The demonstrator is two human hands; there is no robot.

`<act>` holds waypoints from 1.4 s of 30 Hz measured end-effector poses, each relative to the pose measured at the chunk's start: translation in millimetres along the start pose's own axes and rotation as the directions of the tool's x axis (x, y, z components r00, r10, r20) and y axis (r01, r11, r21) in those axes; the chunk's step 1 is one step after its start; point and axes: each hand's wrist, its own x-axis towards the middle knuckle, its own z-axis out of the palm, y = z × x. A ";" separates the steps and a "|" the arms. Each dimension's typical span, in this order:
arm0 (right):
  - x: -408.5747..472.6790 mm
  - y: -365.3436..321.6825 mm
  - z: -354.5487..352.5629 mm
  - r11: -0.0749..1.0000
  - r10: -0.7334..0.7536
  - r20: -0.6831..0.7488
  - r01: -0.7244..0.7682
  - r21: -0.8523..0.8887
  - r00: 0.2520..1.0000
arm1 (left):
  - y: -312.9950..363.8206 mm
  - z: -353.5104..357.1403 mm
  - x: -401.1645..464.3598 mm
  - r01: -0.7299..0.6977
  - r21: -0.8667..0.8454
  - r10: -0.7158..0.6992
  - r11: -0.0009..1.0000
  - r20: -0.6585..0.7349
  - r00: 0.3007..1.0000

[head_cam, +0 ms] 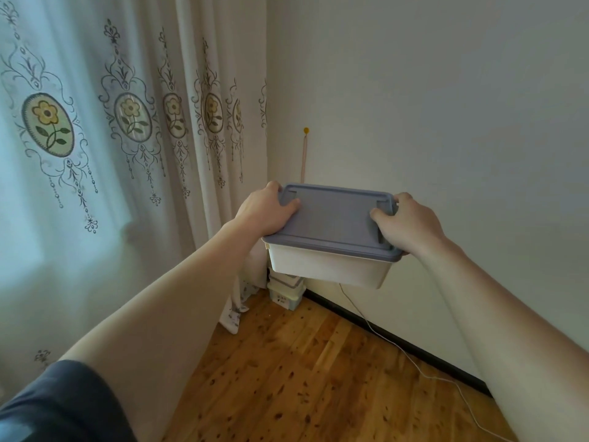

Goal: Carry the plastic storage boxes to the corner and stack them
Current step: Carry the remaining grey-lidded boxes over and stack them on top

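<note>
Head view: both hands are carrying a lidded plastic storage box [331, 237] at arm's length, above the far corner where other boxes [285, 291] are already sitting on the wooden floor [302, 378]. Left hand [267, 212] and right hand [404, 221] are each gripping a short end, thumbs lying on the blue lid [334, 215], fingers curling under the rim. Judging by the easy outstretched hold, it is probably light and rigid; the smooth plastic could be slipping, so the rim ends look the best purchase.

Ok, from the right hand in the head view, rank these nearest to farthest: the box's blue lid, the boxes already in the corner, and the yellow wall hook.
1. Blue lid: under the right hand, which grips its right end.
2. Yellow wall hook: on the wall, up and left.
3. Stacked boxes: on the floor in the corner, below the carried box.
</note>
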 end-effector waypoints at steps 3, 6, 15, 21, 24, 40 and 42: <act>31.1 4.8 9.2 1.000 -0.016 0.016 0.015 0.024 1.000 | -0.5 13.0 25.2 0.021 0.007 -0.021 1.000 0.001 1.000; 53.8 8.3 21.8 0.999 -0.026 0.014 0.026 0.043 1.000 | -4.3 21.5 44.4 0.028 0.010 -0.028 1.000 -0.003 1.000; 129.2 6.6 76.0 0.998 -0.028 -0.004 0.028 0.052 1.000 | -34.4 51.2 123.6 0.018 -0.020 -0.018 1.000 0.002 1.000; 197.0 -13.2 124.0 1.000 -0.026 -0.052 0.027 0.016 0.998 | -75.6 69.6 202.3 -0.014 -0.064 0.015 0.998 0.015 1.000; 228.7 -25.6 147.3 1.000 -0.006 -0.055 0.005 -0.011 0.998 | -96.4 78.5 242.0 -0.027 -0.078 0.028 0.997 0.025 0.999; 351.7 -52.8 245.6 0.999 0.048 0.021 -0.048 0.012 0.999 | -166.7 124.1 380.2 -0.018 -0.047 0.022 0.999 0.094 0.995; 372.9 -50.4 257.1 0.999 0.049 0.037 -0.050 0.018 0.998 | -172.3 135.5 399.2 -0.005 -0.043 0.009 0.999 0.097 0.995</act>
